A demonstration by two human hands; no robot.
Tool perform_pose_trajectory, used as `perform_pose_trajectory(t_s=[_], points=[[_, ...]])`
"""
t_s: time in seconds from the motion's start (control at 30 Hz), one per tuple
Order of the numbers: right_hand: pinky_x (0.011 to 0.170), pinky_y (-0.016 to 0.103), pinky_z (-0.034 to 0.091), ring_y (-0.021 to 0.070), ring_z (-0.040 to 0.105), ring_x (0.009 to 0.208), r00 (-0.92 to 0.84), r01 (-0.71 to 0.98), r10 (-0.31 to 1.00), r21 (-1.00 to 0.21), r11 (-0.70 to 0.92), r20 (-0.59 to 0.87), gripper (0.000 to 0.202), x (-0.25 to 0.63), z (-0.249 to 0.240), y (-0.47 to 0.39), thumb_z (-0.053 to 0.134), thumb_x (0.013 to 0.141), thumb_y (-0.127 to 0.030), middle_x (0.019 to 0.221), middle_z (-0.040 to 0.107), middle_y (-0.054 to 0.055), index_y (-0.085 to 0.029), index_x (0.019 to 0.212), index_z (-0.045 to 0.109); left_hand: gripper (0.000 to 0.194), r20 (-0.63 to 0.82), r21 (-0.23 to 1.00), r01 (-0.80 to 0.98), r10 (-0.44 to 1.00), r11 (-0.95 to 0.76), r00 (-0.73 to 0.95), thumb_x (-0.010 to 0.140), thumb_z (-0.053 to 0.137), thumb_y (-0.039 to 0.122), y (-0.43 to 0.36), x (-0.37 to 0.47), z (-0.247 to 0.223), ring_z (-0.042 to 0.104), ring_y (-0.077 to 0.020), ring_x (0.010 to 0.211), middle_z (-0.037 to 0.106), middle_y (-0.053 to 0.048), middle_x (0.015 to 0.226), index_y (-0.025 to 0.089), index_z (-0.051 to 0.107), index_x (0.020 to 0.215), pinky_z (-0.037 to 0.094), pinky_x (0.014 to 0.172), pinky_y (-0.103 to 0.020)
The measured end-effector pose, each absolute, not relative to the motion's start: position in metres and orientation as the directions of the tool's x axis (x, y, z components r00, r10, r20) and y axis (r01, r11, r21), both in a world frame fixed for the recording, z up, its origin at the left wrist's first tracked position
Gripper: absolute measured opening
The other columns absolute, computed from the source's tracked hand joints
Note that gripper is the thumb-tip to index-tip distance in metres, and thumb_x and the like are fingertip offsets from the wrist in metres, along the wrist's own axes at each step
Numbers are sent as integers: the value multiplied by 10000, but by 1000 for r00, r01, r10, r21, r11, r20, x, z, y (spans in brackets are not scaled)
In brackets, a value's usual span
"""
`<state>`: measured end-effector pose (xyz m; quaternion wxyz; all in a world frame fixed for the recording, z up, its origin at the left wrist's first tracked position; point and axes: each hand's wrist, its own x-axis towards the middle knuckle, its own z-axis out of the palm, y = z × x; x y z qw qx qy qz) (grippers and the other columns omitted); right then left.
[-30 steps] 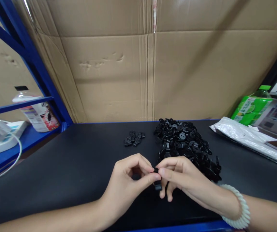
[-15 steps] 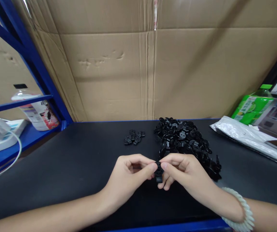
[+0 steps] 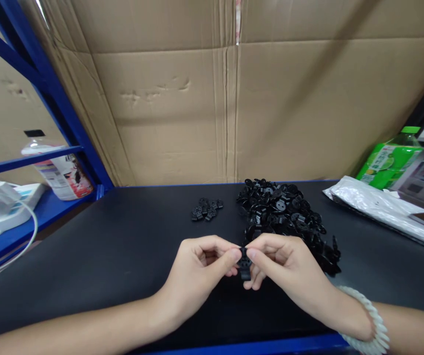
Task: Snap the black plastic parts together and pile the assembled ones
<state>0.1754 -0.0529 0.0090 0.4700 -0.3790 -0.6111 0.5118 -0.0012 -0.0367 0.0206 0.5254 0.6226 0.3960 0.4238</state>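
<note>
Between my two hands, near the front of the black table (image 3: 123,246), is a small black plastic part (image 3: 245,268) with a round holed face and a tab at its lower end. My left hand (image 3: 200,276) pinches its left side with thumb and forefinger. The right side is pinched by my right hand (image 3: 289,271), whose other fingers curl below. A large heap of black round parts (image 3: 278,204) lies just beyond my right hand. Farther left sits a small group of similar black parts (image 3: 206,210).
At the left, a blue shelf frame (image 3: 58,209) holds a bottle (image 3: 62,172) and a white power strip (image 3: 30,195) with a cable. A silvery plastic bag (image 3: 382,212) and a green package (image 3: 385,162) lie at the right. Cardboard (image 3: 167,113) stands behind the table.
The part between my fingers has turned slightly, and more of its holed face shows. Both hands keep their grip in nearly the same place. The view has shifted very slightly.
</note>
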Motion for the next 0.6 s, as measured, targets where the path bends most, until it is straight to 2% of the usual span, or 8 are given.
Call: perform_pose_trajectory(t_s=[0.13,0.27,0.33,0.43,0.47,0.6], points=[[525,234,577,162,704,571,-294,-31,940,-985,171,173,289,175,7,-52,605,861,-416,634,679,30,-134,819,649,142,122,986,66,931,-153,344,773,692,269,-36,-1,20,624,-129,571,682,-19,606,141,722,721,536,585,-225],[469,226,558,132,674,524,-353,56,924,-983,177,146,311,183,11,-50,563,890,-429,815,702,68,-145,969,665,162,194,963,121,932,-240,307,795,656,279,-28,-4,23,631,-146,612,699,-34,661,137,720,751,528,603,-239],[466,225,543,115,647,499,-283,155,929,-945,289,237,294,190,17,-48,559,898,-413,834,701,70,-159,1003,664,184,278,922,208,932,-327,231,797,652,301,-13,-11,26,640,-165,652,708,-44,693,133,719,768,522,631,-255],[457,217,507,109,618,495,-127,255,893,-856,449,431,244,203,29,-41,559,903,-382,744,678,47,-168,919,675,240,396,800,449,912,-399,105,795,642,361,19,-28,28,667,-203,763,741,-71,824,137,727,806,513,703,-280],[443,216,491,109,610,491,-84,267,879,-840,473,469,242,208,32,-38,556,904,-378,723,668,42,-168,884,675,263,400,752,538,912,-381,87,801,622,380,31,-34,28,673,-209,771,747,-73,840,142,733,819,511,700,-285],[440,232,450,110,575,473,37,325,844,-805,497,536,257,228,44,-16,561,892,-370,659,644,36,-163,789,672,250,390,689,632,916,-355,90,747,652,380,67,-50,20,662,-229,712,748,-78,782,156,761,762,484,647,-308]])
